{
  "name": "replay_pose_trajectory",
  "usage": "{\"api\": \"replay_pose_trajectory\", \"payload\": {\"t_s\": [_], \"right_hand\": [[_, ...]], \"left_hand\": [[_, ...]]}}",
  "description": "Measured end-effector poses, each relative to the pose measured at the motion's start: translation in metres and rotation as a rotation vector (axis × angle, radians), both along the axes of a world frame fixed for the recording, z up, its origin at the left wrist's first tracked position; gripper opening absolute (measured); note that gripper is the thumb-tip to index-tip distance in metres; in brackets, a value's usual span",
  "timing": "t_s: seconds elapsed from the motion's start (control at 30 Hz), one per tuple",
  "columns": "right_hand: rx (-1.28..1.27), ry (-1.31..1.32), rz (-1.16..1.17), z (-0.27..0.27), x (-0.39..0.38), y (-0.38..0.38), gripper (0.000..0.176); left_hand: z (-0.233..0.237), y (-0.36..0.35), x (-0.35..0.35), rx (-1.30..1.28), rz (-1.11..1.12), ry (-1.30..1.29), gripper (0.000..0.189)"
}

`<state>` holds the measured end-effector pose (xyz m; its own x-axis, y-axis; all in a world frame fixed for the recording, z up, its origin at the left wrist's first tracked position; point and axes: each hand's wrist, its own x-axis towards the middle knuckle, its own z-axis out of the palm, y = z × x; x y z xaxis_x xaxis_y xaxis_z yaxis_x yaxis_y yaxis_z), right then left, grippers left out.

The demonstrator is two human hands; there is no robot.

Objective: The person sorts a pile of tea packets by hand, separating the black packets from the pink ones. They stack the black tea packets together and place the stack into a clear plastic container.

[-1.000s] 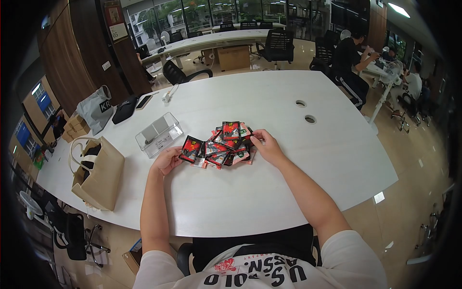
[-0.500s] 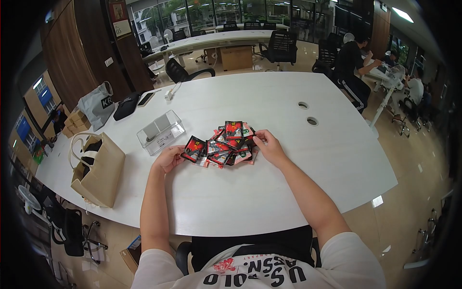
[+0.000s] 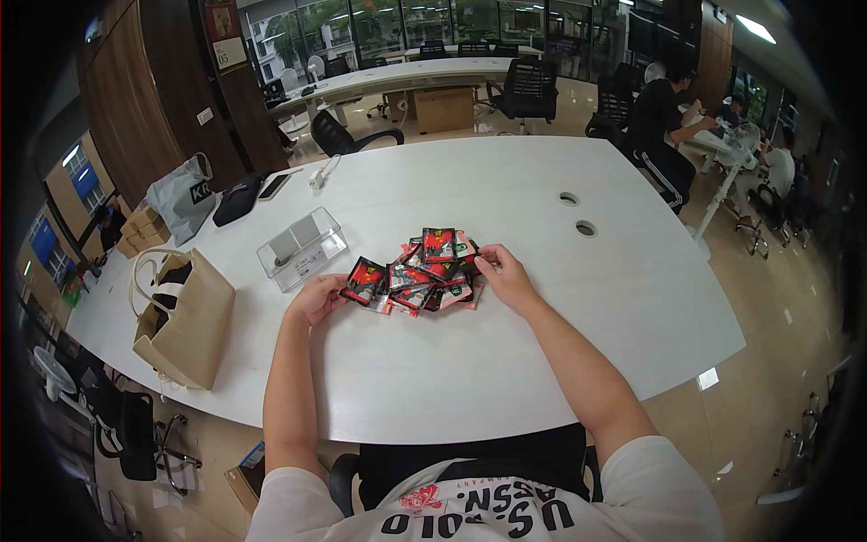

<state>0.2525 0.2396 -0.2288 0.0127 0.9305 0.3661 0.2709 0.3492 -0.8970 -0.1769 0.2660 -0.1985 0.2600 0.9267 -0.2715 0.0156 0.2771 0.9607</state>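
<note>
While the person is sitting at the white table, both hands are resting at a loose pile of packets, one on each side of it. The pile is lying straight ahead of the body, with its shiny wrappers overlapping at all angles. The left hand is pinching, as far as I'm making out, a red-and-black packet by its left edge, and the other fingers are curling in below. That packet is lying to the right of the left hand and slightly farther from the body, at the pile's left border; its long axis is slanting, the far end leaning rightward and the near end pointing back toward the hand. The left hand is plainly the nearer one, since the rest of the heap is standing between this packet and the right hand.

Over there, the right hand is touching the pile's right edge, thumb and forefinger close together at a dark wrapper; I cannot tell whether they are gripping it. Beyond the left hand, a clear plastic box is sitting well apart from the pile, and a beige tote bag is standing farther left.
</note>
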Motion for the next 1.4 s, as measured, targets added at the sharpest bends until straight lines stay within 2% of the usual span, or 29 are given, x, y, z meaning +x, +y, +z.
{"api": "replay_pose_trajectory", "payload": {"t_s": [0.27,0.43,0.53,0.63,0.73,0.77,0.83,0.87,0.97,1.1,1.2,1.27,1.37,1.4], "right_hand": [[0.019,-0.016,-0.008,-0.005,0.001,0.005,0.033],[0.013,-0.005,0.001,-0.003,0.001,0.003,0.034],[0.085,0.004,-0.016,-0.002,0.000,0.002,0.033],[0.360,-0.158,-0.235,-0.002,0.001,0.004,0.032],[0.467,-0.058,-0.246,0.030,-0.005,-0.012,0.028],[0.351,0.052,-0.124,0.043,-0.009,-0.023,0.026],[0.110,0.266,0.120,0.059,-0.021,-0.046,0.023],[0.303,0.285,0.196,0.055,-0.029,-0.045,0.022],[0.190,0.300,0.366,0.053,-0.038,-0.059,0.023],[0.155,0.272,0.326,0.068,-0.048,-0.078,0.014],[0.020,0.223,0.411,0.075,-0.055,-0.086,0.014],[-0.089,0.231,0.443,0.073,-0.058,-0.085,0.019],[-0.055,0.304,0.292,0.091,-0.057,-0.068,0.017],[0.009,0.081,0.197,0.090,-0.049,-0.050,0.027]], "left_hand": [[-0.004,0.004,-0.002,-0.014,0.013,-0.051,0.034],[-0.002,0.002,-0.008,0.091,0.010,-0.223,0.032],[0.008,0.000,-0.004,0.212,0.023,-0.377,0.030],[0.030,-0.011,0.013,0.290,0.038,-0.448,0.030],[0.033,-0.019,0.039,0.338,0.015,-0.454,0.032],[0.041,-0.029,0.061,0.322,0.070,-0.388,0.032],[0.056,-0.057,0.098,0.329,-0.013,-0.336,0.031],[0.053,-0.060,0.112,0.335,-0.043,-0.309,0.030],[0.056,-0.071,0.137,0.325,-0.143,-0.236,0.028],[0.056,-0.089,0.153,0.312,-0.200,-0.269,0.031],[0.046,-0.102,0.160,0.363,-0.229,-0.224,0.027],[0.040,-0.099,0.157,0.281,-0.161,-0.311,0.028],[0.033,-0.070,0.134,0.228,0.018,-0.596,0.022],[0.041,-0.066,0.124,0.201,0.121,-0.673,0.017]]}}
